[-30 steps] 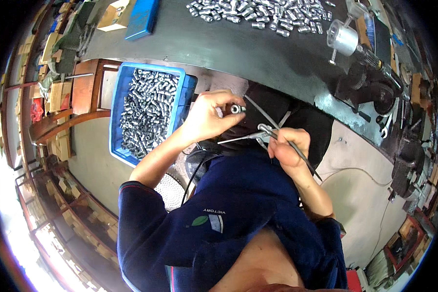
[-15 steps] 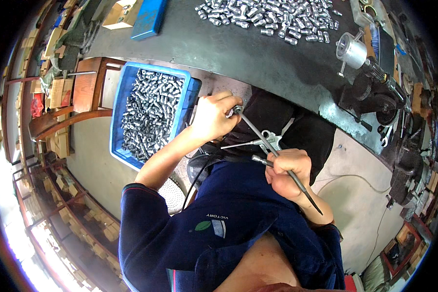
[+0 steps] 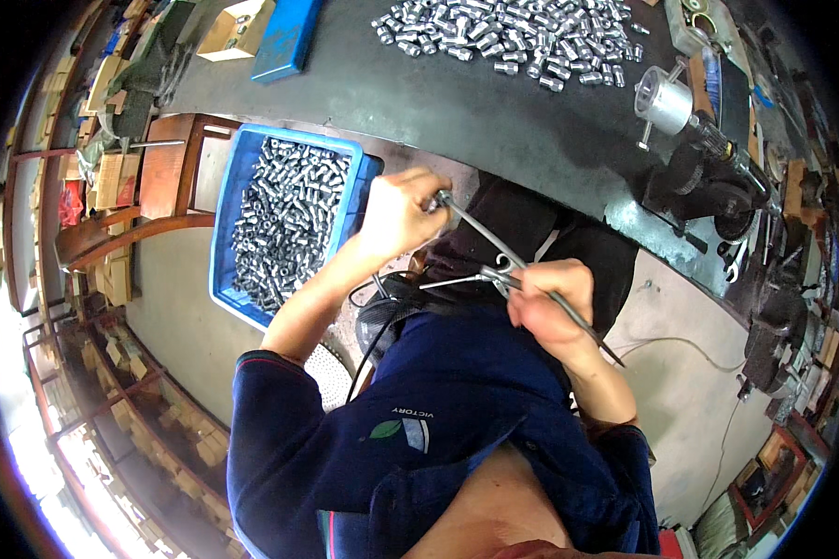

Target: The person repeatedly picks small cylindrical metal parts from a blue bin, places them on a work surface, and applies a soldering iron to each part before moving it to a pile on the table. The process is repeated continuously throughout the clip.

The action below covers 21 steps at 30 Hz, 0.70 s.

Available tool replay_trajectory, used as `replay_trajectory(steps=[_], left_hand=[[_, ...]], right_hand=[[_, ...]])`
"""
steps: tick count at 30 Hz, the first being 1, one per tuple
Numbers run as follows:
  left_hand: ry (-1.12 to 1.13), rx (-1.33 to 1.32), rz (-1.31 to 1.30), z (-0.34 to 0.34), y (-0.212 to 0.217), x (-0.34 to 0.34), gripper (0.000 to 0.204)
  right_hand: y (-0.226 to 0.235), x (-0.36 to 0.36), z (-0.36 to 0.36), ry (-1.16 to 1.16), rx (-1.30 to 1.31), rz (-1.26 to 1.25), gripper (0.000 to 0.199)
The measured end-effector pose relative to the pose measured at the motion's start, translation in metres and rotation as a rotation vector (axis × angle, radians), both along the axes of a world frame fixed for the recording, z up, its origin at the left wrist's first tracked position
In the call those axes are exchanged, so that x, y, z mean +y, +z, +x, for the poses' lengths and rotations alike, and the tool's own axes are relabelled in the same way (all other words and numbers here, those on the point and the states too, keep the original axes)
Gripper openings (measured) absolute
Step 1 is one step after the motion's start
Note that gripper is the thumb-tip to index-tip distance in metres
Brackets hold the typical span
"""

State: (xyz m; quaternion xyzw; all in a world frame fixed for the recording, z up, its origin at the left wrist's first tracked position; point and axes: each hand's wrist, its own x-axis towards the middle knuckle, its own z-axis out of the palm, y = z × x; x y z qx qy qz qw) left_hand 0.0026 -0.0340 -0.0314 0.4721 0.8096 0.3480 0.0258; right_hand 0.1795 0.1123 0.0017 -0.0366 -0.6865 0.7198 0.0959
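Observation:
My left hand (image 3: 403, 212) is closed around a small metal fitting (image 3: 441, 198) at the upper end of a long steel rod (image 3: 480, 231); the fingers hide most of the fitting. My right hand (image 3: 552, 300) grips that rod further down, and its pointed end sticks out past the wrist. A short metal cylinder (image 3: 499, 277) also pokes out from the right hand's fingers. Under the rod, above my lap, shows an air blow gun (image 3: 452, 281) with a thin nozzle, partly hidden by the right hand; I cannot tell what supports it.
To the left stands a blue crate (image 3: 222, 238) full of small metal fittings. On the dark bench (image 3: 391, 102) lie a pile of shiny fittings (image 3: 531, 37), a blue box (image 3: 284, 42), an open carton (image 3: 236, 33) and a clamping fixture (image 3: 667, 101). A wooden chair (image 3: 165, 168) stands beside the crate.
Both hands have shifted slightly, the left a little to the left. The rod has moved with them, and the right hand now covers more of the air blow gun.

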Motion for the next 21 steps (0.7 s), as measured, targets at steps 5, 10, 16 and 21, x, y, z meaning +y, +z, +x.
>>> replay_trajectory(steps=[5,10,16,21], left_hand=[[0.091,-0.068,0.013,-0.003,0.006,0.003,0.019],[0.054,-0.053,0.053,0.001,0.003,0.005,0.020],[-0.070,0.026,0.061,0.009,0.000,0.004,0.026],[-0.227,0.076,0.013,0.018,0.001,0.014,0.035]], right_hand=[[0.017,0.004,0.004,0.055,0.181,0.033,0.025],[0.011,-0.002,0.000,0.051,0.197,0.035,0.027],[-0.006,-0.009,-0.009,0.011,0.113,0.084,0.028],[-0.032,-0.015,-0.034,-0.043,0.015,0.048,0.026]])
